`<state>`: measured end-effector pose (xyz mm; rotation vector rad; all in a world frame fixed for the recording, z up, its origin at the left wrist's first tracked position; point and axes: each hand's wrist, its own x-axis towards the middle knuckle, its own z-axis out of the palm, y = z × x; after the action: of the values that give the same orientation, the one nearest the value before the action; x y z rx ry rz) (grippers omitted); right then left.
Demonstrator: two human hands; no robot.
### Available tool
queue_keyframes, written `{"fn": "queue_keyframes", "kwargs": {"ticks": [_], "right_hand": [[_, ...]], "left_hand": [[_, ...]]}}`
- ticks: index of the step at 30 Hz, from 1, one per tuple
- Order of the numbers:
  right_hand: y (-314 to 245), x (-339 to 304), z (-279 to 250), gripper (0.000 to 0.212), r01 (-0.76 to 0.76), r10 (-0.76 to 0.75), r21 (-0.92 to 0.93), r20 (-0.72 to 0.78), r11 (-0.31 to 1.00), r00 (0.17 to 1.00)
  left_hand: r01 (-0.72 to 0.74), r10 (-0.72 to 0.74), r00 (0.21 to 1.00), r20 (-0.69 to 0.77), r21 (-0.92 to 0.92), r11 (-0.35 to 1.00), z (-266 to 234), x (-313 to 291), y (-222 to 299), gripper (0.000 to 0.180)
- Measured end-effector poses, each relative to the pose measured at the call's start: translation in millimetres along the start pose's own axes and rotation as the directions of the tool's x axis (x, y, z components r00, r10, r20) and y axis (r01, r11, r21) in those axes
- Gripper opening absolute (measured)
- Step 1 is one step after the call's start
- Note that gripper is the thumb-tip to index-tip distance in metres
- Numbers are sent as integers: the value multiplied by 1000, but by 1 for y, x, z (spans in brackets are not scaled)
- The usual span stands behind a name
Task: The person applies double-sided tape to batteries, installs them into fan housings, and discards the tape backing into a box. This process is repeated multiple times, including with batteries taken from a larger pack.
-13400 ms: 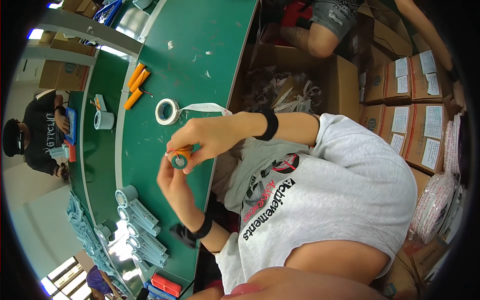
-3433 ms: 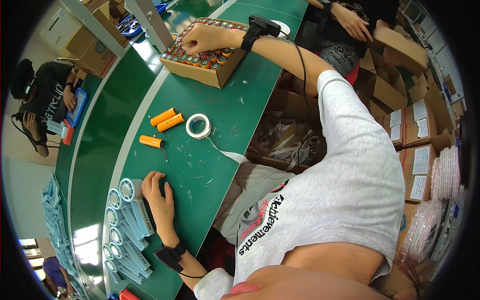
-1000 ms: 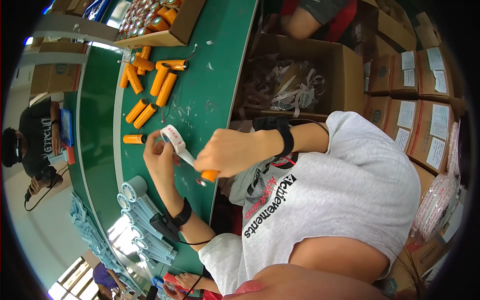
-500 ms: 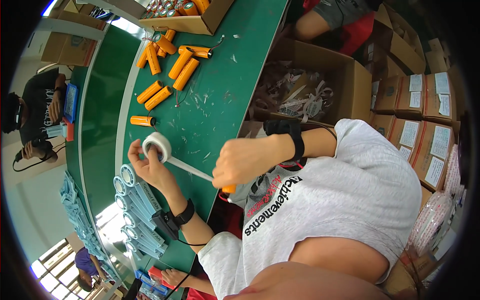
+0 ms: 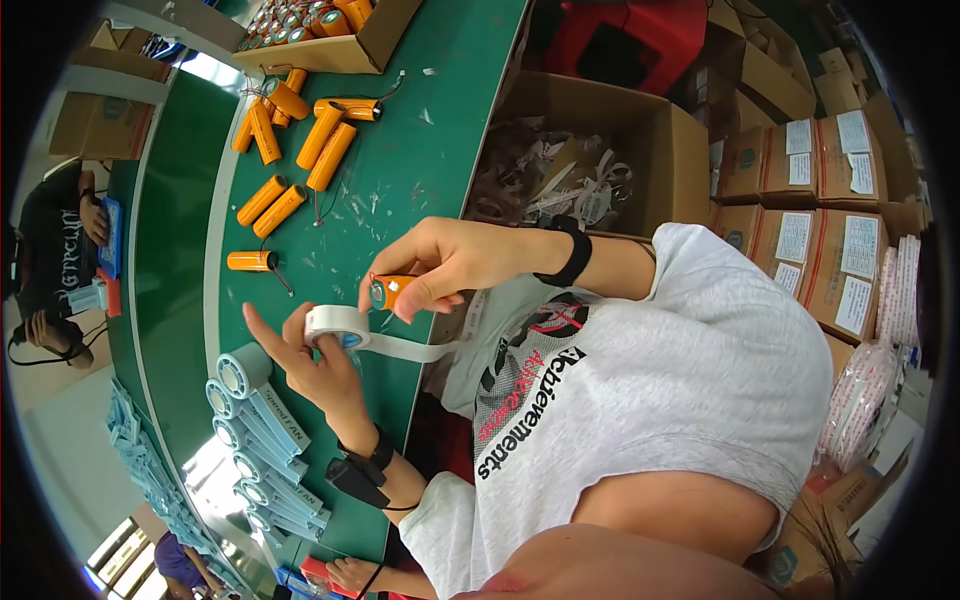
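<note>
My left hand (image 5: 325, 385) holds a roll of white tape (image 5: 338, 322), its thumb and some fingers at the roll and one finger pointing out. A strip of tape (image 5: 410, 349) hangs from the roll toward my shirt, apart from my right hand. My right hand (image 5: 440, 262) grips an orange cylindrical battery (image 5: 388, 292) just above the strip, with one end showing and a thin red wire by it. Beyond, on the green table (image 5: 400, 150), lie several loose orange batteries (image 5: 330, 155), some with wires.
A carton of batteries (image 5: 370, 45) stands at the far end. Light-blue handheld fans (image 5: 270, 410) lie in a row beside my left arm. An open carton of scraps (image 5: 650, 160) stands right of the table. A person in dark clothes (image 5: 50, 230) sits across; another person's hand (image 5: 350, 575) shows below.
My right hand has moved up and left with the battery, off the tape strip, which now hangs slack. My left hand with the roll has shifted slightly right and down.
</note>
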<state>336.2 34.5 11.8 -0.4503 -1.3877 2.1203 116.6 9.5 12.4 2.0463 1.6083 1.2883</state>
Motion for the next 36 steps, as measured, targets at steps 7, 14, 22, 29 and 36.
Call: {"fn": "queue_keyframes", "kwargs": {"ticks": [7,14,22,29,36], "right_hand": [[19,17,7,27,287,-322,-156,-282,945,904],[0,31,30,31,138,-282,-520,-209,843,936],[27,55,55,28,521,-387,79,-577,850,719],[4,63,37,22,610,-381,225,-606,760,699],[-76,22,-25,18,977,-812,-166,-583,131,10]], "left_hand": [[-153,138,984,115,137,979,-1,2,15,31],[20,-36,994,103,159,987,2,-6,3,26],[334,-377,922,-87,-313,889,26,-5,30,22],[271,-292,952,-89,-192,943,36,-6,30,24],[22,-27,1000,1,524,852,50,-5,33,44]]}}
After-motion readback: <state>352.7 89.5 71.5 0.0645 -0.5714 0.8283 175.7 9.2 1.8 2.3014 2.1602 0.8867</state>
